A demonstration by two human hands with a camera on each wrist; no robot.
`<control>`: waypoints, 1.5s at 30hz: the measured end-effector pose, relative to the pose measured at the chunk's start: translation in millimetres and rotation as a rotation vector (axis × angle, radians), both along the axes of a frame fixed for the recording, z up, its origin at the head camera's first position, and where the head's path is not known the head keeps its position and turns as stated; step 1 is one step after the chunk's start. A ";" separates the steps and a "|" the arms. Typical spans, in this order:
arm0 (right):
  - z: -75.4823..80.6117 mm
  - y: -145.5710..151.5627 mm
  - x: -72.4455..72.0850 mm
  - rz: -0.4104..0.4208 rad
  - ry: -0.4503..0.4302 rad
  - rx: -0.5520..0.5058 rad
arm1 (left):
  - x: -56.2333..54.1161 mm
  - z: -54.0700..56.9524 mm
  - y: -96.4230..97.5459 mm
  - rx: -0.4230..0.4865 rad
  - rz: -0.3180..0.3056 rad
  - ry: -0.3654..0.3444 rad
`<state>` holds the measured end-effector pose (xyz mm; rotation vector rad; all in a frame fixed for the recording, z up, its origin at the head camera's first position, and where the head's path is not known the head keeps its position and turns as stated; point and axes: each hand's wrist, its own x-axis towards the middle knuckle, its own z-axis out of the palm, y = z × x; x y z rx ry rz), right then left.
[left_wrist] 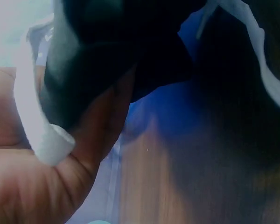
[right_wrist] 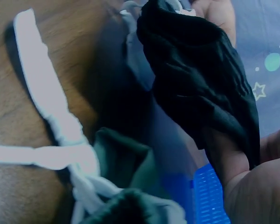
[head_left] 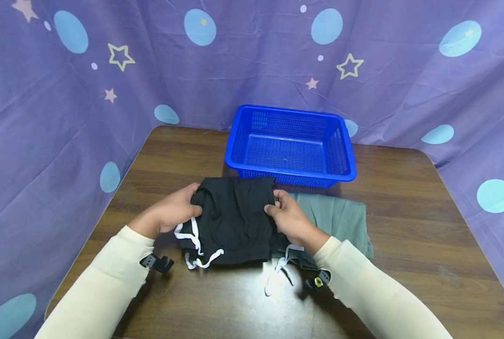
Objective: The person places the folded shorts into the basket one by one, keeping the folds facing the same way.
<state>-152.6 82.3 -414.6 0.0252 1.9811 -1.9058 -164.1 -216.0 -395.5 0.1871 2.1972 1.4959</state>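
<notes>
Folded black drawstring shorts (head_left: 235, 216) are held between both hands, lifted a little off the table in the wrist views. My left hand (head_left: 173, 209) grips their left edge, its thumb on top and fingers underneath. On the opposite edge, my right hand (head_left: 292, 216) pinches the cloth between thumb and fingers. White drawstrings (head_left: 194, 240) dangle from the front left of the shorts; one (left_wrist: 30, 98) crosses the left palm in the left wrist view. Partly under my right hand lies a folded grey-green garment (head_left: 338, 216) with its own white cord (right_wrist: 51, 102).
Behind the shorts a blue plastic basket (head_left: 349, 175) stands at the back of the wooden table (head_left: 421, 226), with nothing visible inside. A purple patterned curtain (head_left: 256, 56) hangs along the back and sides.
</notes>
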 end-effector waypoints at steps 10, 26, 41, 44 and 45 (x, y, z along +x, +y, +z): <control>11.5 1.1 1.3 0.002 0.018 -0.061 | -0.6 -11.0 8.3 0.018 0.024 -0.222; -11.0 5.1 2.6 -0.052 -0.003 0.093 | 8.7 -20.2 36.4 -0.364 0.070 0.033; 15.8 11.6 0.8 -0.050 0.018 -0.143 | 1.3 8.7 14.7 0.293 0.065 -0.299; 21.9 13.9 1.0 -0.051 0.017 -0.162 | 0.9 16.0 14.9 0.362 0.051 -0.320; 24.2 14.6 1.0 -0.052 0.018 -0.167 | 0.6 18.3 15.0 0.376 0.047 -0.320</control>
